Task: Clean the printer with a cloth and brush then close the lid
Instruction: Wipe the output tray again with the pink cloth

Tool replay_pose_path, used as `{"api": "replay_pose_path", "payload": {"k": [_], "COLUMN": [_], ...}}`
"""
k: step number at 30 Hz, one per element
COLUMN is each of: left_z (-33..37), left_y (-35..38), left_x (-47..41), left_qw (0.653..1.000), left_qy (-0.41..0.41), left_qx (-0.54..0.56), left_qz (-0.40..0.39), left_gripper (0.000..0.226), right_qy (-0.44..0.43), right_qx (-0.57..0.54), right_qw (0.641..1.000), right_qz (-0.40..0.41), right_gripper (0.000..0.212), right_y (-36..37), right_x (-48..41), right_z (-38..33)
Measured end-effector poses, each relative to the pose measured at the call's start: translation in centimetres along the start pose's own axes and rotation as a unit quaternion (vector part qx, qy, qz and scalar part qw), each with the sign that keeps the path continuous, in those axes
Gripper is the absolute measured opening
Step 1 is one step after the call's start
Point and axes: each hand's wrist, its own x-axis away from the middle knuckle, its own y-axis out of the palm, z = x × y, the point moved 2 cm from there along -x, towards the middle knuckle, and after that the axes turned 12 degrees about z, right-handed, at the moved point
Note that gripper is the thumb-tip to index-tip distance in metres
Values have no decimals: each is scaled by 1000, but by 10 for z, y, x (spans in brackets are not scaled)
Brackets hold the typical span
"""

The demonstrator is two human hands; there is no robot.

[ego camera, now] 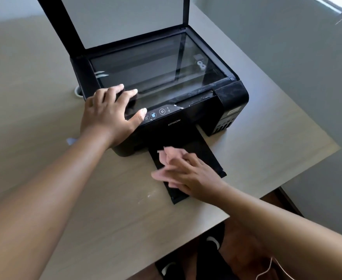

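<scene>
The left hand [109,112], fingers spread, presses flat on the Epson printer's [174,123] front left corner, likely steadying it on the tabletop [44,77]. The right hand [190,174], fingers stretched and blurred, lies on the output tray [204,150]; whether a cloth is beneath it is unclear. The lid [125,21] stands open, and the left hand would block it from closing.

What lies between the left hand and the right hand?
Head view: between left hand and right hand lies the printer front with its EPSON logo, then the inner end of the output tray.
</scene>
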Motion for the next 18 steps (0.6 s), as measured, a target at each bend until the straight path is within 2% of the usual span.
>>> {"api": "replay_pose_path", "payload": {"k": [1,2,4,6,9,11,14,16,18], "left_z": [0,0,0,0,1,1,1,0,1], "left_y": [0,0,1,1,1,1,1,0,0], "left_x": [0,0,-1,-2,-2,-2,-1,0,0], "left_qw": [1000,1000,1000,1000,1000,1000,1000,1000,1000], "left_qy": [-1,0,-1,-3,-3,-4,-7,-9,-6], "left_qx": [0,0,1,3,3,5,3,3,0], "left_qz": [0,-1,0,0,1,1,-6,-5,-4], "left_gripper": [71,71,70,68,67,68,67,67,66], "right_qy": [-15,7,118,252,356,331,171,78,55], "right_qx": [-20,-33,-32,13,51,54,-16,-39,-55], "right_qw": [1000,999,992,967,932,941,984,996,997], "right_qz": [-2,9,35,42,45,46,39,8,0], "right_gripper": [37,41,53,60,57,50,53,54,51], "right_y": [-5,-7,-5,5,20,25,22,15,4], "right_x": [12,22,27,10,-31,-46,-34,-10,12], "right_z": [8,19,45,62,45,20,-14,-16,-6]}}
